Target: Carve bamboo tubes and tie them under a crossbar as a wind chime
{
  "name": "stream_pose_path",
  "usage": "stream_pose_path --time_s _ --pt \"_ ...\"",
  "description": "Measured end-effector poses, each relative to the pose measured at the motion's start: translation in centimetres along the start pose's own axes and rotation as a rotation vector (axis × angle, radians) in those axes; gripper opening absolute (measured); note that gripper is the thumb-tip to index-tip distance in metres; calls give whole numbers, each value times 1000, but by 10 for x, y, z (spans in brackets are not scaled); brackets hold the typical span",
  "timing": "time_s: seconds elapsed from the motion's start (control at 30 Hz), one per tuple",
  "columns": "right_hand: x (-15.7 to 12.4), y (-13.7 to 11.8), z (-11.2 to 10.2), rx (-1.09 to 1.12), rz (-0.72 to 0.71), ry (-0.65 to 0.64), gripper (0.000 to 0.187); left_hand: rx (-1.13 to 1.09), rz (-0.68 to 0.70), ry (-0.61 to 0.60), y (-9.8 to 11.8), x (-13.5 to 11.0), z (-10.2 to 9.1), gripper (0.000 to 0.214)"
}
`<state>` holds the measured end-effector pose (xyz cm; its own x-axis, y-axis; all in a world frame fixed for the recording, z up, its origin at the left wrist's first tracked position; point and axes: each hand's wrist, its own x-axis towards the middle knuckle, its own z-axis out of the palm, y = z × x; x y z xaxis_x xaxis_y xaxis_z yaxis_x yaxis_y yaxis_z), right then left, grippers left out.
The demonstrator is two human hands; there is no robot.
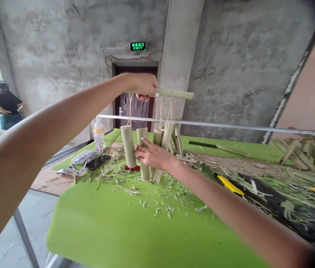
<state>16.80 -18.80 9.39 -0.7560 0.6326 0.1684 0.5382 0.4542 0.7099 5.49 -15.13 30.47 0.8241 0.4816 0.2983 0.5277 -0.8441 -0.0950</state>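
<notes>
The left hand is curled tight around a bamboo stick; strings hang down from the stick, below those fingers, and bamboo tubes hang on them; the right hand is lower down, its fingers a bit bent and a little apart, and they touch the front of one tube; I cannot tell if they squeeze it; a red thing lies on the green table, just below and left of the right fingers; thin shavings are spread below them too; a phone and a bottle are off to their left; a yellow handle is to their right; high above the left fingers, a lit sign says "安全出口" and "EXIT"; the white writing on the wall, left of those fingers, is too small to read.
</notes>
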Motion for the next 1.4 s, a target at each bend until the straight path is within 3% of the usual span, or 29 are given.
stream_pose_path --time_s 0.33,0.47,0.73,0.9,1.13,1.33,1.4 --pt "-1 2 -8 5 77 8 44 -4 33 32 -12 3 -3 15" --pt "2 2 -13 39 142 44 45 -6 24 37 -9 1 -4 15" --pt "5 2 -10 151 134 91 50 -26 11 40 -2 -2 -3 11" --pt "4 -20 -13 171 109 144 49 -38 11 34 1 -1 1 12" --pt "-17 -82 18 141 146 209 37 43 -12 12 -12 -2 10 26" --pt "-29 -74 49 381 322 233 46 144 -40 12 -15 6 24 30" --pt "-41 -63 60 495 470 266 43 153 -74 62 -18 9 28 29"
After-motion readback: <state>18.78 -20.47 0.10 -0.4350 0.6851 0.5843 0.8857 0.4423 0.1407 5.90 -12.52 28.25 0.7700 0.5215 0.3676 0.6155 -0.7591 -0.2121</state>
